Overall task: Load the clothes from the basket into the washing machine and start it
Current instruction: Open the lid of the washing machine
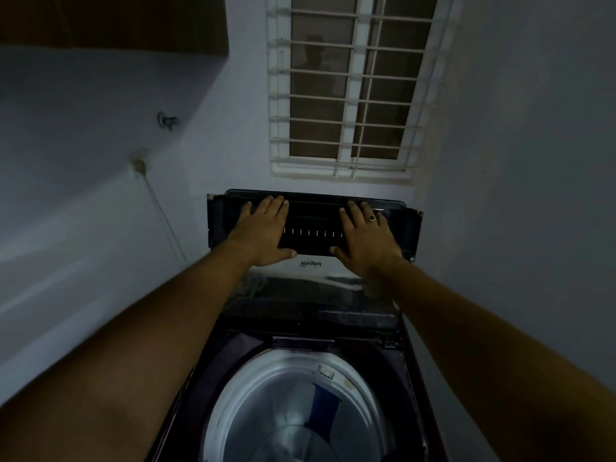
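– Left hand (263, 231) and right hand (366, 238) both lie flat, fingers straight and spread, pressing on the upright lid (313, 215). Neither holds anything.
– Where is the load?
– Basket not in view. Drum (233, 395) stands open, below the hands and nearer to me. One blue cloth (325, 405) lies inside.
– Lid axis?
– Long side runs left to right, across my reach. Hands sit either side of its middle, level with each other, neither nearer.
– Next?
– Judgement only: lid should rest back toward the window (346, 88) wall, then I reach down for the basket. Loading looks barely begun.
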Tool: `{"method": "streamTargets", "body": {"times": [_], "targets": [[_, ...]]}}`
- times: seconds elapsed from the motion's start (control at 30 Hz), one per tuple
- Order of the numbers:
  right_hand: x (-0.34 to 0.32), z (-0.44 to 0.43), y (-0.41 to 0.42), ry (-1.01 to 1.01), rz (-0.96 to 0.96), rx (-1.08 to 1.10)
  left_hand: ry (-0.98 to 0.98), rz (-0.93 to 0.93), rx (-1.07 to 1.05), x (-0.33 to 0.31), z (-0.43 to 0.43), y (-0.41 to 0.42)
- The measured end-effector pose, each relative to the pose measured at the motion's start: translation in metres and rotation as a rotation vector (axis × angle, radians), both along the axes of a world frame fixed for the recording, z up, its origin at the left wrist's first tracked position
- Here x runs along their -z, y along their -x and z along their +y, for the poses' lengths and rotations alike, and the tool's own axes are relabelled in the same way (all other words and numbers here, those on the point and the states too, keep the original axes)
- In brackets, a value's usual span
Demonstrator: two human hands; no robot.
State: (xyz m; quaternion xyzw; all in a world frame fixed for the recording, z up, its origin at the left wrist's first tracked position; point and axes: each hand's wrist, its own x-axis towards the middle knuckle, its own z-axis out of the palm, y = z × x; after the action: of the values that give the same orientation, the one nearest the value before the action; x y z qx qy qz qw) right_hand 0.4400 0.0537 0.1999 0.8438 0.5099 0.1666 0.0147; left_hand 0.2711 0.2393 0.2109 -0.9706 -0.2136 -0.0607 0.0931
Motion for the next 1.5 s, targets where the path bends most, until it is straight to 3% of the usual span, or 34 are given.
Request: {"method": "streamTargets", "body": {"times": [0.27, 0.7, 1.5], "targets": [[0.017, -0.003, -0.033, 0.165, 0.058, 0.002, 0.046, 0.119, -0.033, 0.015, 0.015, -0.013], [0.016, -0.019, -0.026, 0.171, 0.122, 0.013, 0.101, 0.111, -0.029, 0.023, 0.002, 0.0], [0.126, -0.218, 0.199, 0.165, 0.446, 0.287, 0.347, 0.135, 0.246, 0.126, -0.145, 0.187]]}}
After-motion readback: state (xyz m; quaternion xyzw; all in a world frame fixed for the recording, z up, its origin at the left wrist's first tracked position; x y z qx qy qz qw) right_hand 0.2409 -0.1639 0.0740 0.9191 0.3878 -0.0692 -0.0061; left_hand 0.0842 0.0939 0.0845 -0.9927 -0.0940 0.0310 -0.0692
